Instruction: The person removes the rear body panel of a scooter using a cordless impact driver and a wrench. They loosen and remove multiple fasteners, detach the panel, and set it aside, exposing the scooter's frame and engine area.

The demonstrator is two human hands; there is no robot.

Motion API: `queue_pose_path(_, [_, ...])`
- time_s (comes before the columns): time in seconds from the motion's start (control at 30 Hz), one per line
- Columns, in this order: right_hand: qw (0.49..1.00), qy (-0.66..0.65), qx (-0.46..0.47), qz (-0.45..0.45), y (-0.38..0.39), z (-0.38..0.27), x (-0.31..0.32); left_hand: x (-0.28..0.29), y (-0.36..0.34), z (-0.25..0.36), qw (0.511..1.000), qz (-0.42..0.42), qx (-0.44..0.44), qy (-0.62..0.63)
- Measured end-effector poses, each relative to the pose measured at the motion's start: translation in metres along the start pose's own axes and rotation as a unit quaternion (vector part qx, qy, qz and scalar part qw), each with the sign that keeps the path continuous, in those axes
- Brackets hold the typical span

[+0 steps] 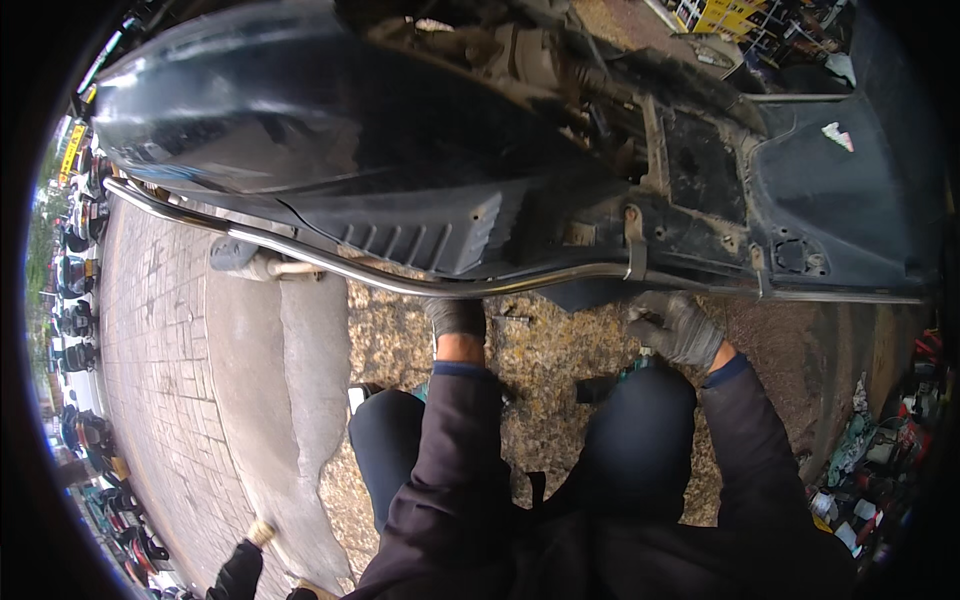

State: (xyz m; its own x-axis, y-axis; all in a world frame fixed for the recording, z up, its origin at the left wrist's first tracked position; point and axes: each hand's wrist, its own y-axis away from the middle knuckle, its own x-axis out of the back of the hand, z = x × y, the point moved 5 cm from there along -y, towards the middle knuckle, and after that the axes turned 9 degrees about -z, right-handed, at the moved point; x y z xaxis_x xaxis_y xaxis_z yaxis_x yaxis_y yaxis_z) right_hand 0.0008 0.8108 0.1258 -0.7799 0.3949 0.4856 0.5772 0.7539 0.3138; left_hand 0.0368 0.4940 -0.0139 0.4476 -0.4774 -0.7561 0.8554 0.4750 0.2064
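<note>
A dark scooter stands in front of me, with a chrome side bar running along its lower edge. My left hand, in a grey work glove, reaches up under the bar. The bar and the scooter's body hide its fingers. My right hand, gloved too, is at the underside further right, below the bar's bracket. Its fingers are curled in, and what they hold, if anything, cannot be made out. A small metal tool-like piece lies on the ground between my hands.
The open footwell shows dirty frame parts. At left, a rubber-ended scooter part sticks out below the bar. Parked scooters line the far left. Loose parts pile up at the right. Another person's arm shows at lower left.
</note>
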Motion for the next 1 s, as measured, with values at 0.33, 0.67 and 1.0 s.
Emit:
queue_pose_path(0.33, [0.964, -0.134, 0.087, 0.212, -0.069, -0.064, 0.033, -0.062, 0.048, 0.205, 0.959, 0.205, -0.185, -0.068])
queue_pose_path(0.67, [0.906, 0.023, 0.122, 0.406, -0.076, -0.032, 0.036, -0.258, 0.075, 0.333, 0.568, -0.058, -0.577, -0.585])
queue_pose_path(1.0, [0.85, 0.199, 0.087, 0.48, -0.067, -0.056, 0.023, -0.34, 0.015, 0.315, 0.186, -0.07, -0.464, -0.863])
